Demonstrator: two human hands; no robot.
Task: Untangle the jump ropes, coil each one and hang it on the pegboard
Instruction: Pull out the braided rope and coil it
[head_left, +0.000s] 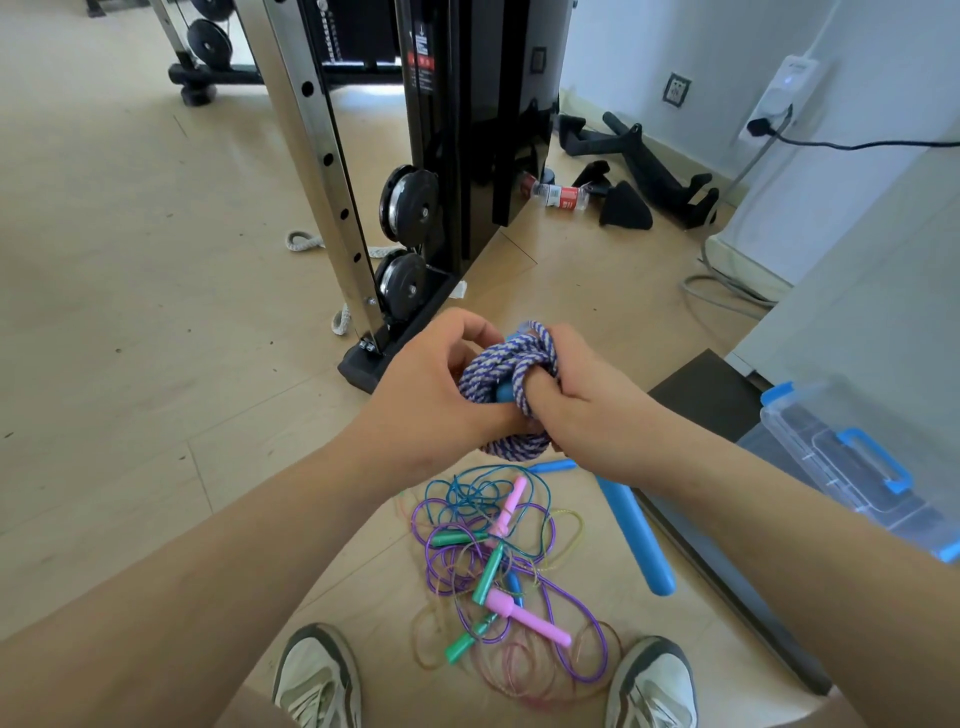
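Purple-and-white braided jump rope (506, 364), coiled into a thick bundle, is held mid-air btwn both hands, above the floor. Left hand (434, 387) is clenched round the bundle's left side. Right hand (579, 397) grasps the right side, one finger hooked under a wrap. Long blue foam handle (635, 530) hangs below the right wrist. Tangle of thin purple, teal, yellow & pink cord ropes w/ pink and green plastic handles (498, 561) lies on the wood floor btwn two grey-white sneakers (317, 680). Clear plastic bin w/ blue latches (841, 457) sits at right.
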